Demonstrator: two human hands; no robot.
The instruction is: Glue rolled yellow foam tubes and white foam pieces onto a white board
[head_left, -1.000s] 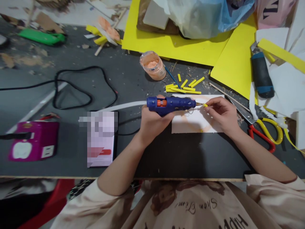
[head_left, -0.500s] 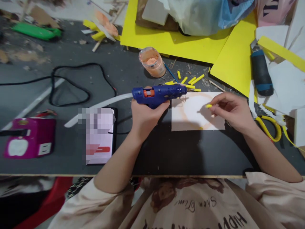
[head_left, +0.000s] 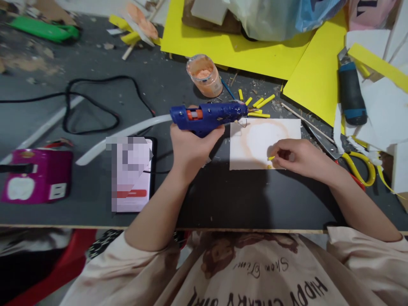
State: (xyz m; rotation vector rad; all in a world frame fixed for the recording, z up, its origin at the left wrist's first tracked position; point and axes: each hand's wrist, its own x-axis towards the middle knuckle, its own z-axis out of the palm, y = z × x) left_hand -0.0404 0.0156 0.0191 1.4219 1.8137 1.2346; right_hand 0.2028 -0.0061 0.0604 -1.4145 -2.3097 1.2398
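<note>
The fingertips of the right hand (head_left: 296, 157) pinch a short yellow cylindrical piece (head_left: 271, 158) at the lower part of a pale orange ring (head_left: 247, 148) on a white rectangular card (head_left: 237, 160). From where I stand, contact between piece and card cannot be determined. The fingers of the left hand (head_left: 191, 146) grip a blue plastic glue gun (head_left: 219, 114), its metal nozzle (head_left: 253, 110) pointing right. A long translucent white glue stick (head_left: 127, 138) extends from its rear. Beyond the card: loose yellow rods (head_left: 265, 101) and an open clear jar of peach-coloured paste (head_left: 211, 87). Right of the card: yellow-and-red-handled scissors (head_left: 372, 171).
</note>
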